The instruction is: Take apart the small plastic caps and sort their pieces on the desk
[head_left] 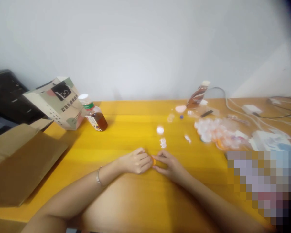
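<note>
My left hand (138,161) is closed, its curled fingers meeting the left side of a small orange round piece (154,160). With thumb and fingertips, my right hand (169,165) pinches the same piece from the right. Both hands are held together over the yellow wooden table (126,194). The piece is partly covered by my fingers, so its exact kind does not show. Just beyond my hands lie a small white openwork piece (163,143) and a white round disc (160,130). A small white piece (187,138) rests to their right.
At left are a cardboard box (26,161), a printed paper bag (65,106) and a bottle of dark liquid (97,119). Another bottle (198,95), a heap of pale plastic-looking pieces (215,129), a blue disc (181,117) and cables (244,113) occupy the right.
</note>
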`<state>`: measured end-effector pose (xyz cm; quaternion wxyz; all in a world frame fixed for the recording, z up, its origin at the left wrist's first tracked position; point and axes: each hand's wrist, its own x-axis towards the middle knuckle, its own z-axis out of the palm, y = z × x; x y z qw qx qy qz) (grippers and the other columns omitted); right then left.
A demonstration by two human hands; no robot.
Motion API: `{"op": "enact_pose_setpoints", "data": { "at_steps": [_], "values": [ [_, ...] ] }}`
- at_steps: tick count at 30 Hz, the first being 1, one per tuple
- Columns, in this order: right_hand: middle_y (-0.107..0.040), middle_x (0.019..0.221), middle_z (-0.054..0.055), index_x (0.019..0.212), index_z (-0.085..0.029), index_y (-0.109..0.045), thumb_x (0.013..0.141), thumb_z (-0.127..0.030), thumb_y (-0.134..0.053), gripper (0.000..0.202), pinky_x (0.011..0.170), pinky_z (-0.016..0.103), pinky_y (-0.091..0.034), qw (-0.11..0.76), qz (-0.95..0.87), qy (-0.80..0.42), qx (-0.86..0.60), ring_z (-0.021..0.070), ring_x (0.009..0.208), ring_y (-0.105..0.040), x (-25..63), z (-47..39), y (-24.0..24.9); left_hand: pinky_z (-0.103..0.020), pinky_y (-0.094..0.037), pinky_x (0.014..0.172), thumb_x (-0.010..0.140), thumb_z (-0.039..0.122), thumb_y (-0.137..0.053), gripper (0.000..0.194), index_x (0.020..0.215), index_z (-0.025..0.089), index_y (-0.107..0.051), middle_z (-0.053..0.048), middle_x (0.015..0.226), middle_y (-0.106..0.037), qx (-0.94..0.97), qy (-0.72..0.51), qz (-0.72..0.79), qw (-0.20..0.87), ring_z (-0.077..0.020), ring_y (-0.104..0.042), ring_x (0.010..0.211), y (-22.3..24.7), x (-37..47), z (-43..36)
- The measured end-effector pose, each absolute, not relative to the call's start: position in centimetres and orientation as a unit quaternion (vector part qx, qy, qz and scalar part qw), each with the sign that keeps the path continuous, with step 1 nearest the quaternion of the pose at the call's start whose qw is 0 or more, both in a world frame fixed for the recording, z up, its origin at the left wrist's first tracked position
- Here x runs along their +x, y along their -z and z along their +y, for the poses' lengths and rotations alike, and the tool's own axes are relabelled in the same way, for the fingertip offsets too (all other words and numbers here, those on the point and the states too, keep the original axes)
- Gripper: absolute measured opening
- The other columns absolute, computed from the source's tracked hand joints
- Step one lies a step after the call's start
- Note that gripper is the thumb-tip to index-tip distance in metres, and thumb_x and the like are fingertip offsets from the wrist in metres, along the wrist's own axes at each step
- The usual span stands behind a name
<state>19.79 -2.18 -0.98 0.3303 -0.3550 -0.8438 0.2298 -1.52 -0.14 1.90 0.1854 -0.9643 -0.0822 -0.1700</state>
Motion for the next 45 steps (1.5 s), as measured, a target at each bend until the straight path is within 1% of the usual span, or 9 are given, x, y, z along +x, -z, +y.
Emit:
{"op": "enact_pose_setpoints", "data": {
  "at_steps": [8, 14, 16, 20, 27, 33, 36, 40, 45],
  "values": [
    [-0.053, 0.078, 0.003, 0.1, -0.021, -0.064, 0.077, -0.023, -0.059, 0.024, 0.066, 0.029, -0.049, 0.321, -0.842, -0.229, -0.368, 0.0149, 0.071, -0.054, 19.8, -2.3, 0.6, -0.03, -0.036, 0.069, 0.09, 0.016, -0.04, 0.014, 0.089, 0.016, -0.054, -0.003, 0.072, -0.059, -0.963, 0.199, -0.144, 0.114, -0.0123, -0.054, 0.069, -1.2, -1.5, 0.0],
    [-0.052, 0.077, 0.002, 0.1, -0.023, -0.064, 0.077, -0.025, -0.059, 0.024, 0.064, 0.027, -0.049, 0.334, -0.836, -0.222, -0.374, 0.014, 0.068, -0.055, 19.8, -2.4, 0.8, -0.03, -0.038, 0.072, 0.09, 0.015, -0.043, 0.015, 0.102, 0.017, -0.051, -0.004, 0.082, -0.064, -0.946, 0.228, -0.191, 0.131, -0.0124, -0.057, 0.075, -1.8, -5.7, 0.8],
    [-0.052, 0.077, 0.002, 0.1, -0.023, -0.064, 0.077, -0.026, -0.059, 0.024, 0.064, 0.027, -0.049, 0.33, -0.835, -0.219, -0.382, 0.014, 0.068, -0.055, 19.7, -2.4, 0.7, -0.031, -0.039, 0.074, 0.089, 0.013, -0.042, 0.018, 0.105, 0.017, -0.05, -0.006, 0.089, -0.065, -0.943, 0.21, -0.211, 0.15, -0.0135, -0.057, 0.08, -2.0, -8.0, 1.0],
    [-0.053, 0.077, 0.003, 0.099, -0.023, -0.065, 0.078, -0.026, -0.059, 0.023, 0.064, 0.027, -0.049, 0.321, -0.834, -0.215, -0.394, 0.0143, 0.068, -0.055, 19.7, -2.6, 0.4, -0.031, -0.039, 0.073, 0.09, 0.012, -0.04, 0.018, 0.104, 0.015, -0.051, -0.007, 0.087, -0.065, -0.942, 0.158, -0.235, 0.179, -0.0145, -0.057, 0.08, -1.8, -10.9, 1.1],
    [-0.053, 0.078, 0.003, 0.1, -0.022, -0.066, 0.077, -0.027, -0.06, 0.024, 0.064, 0.027, -0.049, 0.314, -0.836, -0.214, -0.395, 0.0145, 0.068, -0.056, 19.8, -2.5, 0.5, -0.032, -0.038, 0.077, 0.091, 0.011, -0.037, 0.021, 0.105, 0.015, -0.052, -0.007, 0.084, -0.064, -0.954, 0.101, -0.222, 0.171, -0.014, -0.057, 0.077, -2.1, -11.0, 1.2],
    [-0.053, 0.078, 0.003, 0.1, -0.021, -0.065, 0.077, -0.026, -0.06, 0.024, 0.064, 0.027, -0.049, 0.306, -0.838, -0.217, -0.397, 0.0141, 0.069, -0.055, 19.8, -2.5, 0.5, -0.029, -0.038, 0.076, 0.09, 0.014, -0.041, 0.02, 0.106, 0.017, -0.053, -0.006, 0.09, -0.066, -0.943, 0.193, -0.247, 0.114, -0.0134, -0.058, 0.082, -2.0, -9.8, 0.6],
    [-0.054, 0.079, 0.003, 0.099, -0.021, -0.065, 0.077, -0.026, -0.06, 0.024, 0.066, 0.027, -0.049, 0.308, -0.836, -0.223, -0.395, 0.014, 0.07, -0.056, 19.7, -2.5, 0.3, -0.028, -0.038, 0.072, 0.088, 0.028, -0.048, 0.02, 0.105, 0.019, -0.055, -0.005, 0.09, -0.065, -0.926, 0.232, -0.292, 0.05, -0.0138, -0.057, 0.081, -2.1, -7.1, -0.4],
    [-0.054, 0.078, 0.003, 0.1, -0.022, -0.064, 0.076, -0.025, -0.06, 0.024, 0.067, 0.027, -0.049, 0.312, -0.834, -0.233, -0.39, 0.0147, 0.071, -0.056, 19.7, -2.4, 0.3, -0.03, -0.038, 0.073, 0.08, 0.048, -0.053, 0.041, 0.108, 0.018, -0.055, -0.007, 0.096, -0.062, -0.922, 0.202, -0.328, -0.048, -0.0178, -0.054, 0.085, -2.2, -3.0, -1.5],
    [-0.053, 0.079, 0.003, 0.103, -0.021, -0.063, 0.074, -0.023, -0.062, 0.029, 0.069, 0.029, -0.049, 0.309, -0.84, -0.235, -0.379, 0.0157, 0.073, -0.055, 19.8, -2.4, 0.4, -0.031, -0.035, 0.076, 0.079, 0.044, -0.054, 0.033, 0.104, 0.021, -0.057, -0.004, 0.099, -0.06, -0.916, 0.166, -0.354, -0.092, -0.0183, -0.052, 0.088, -2.2, -1.1, -1.4]
  ]
}}
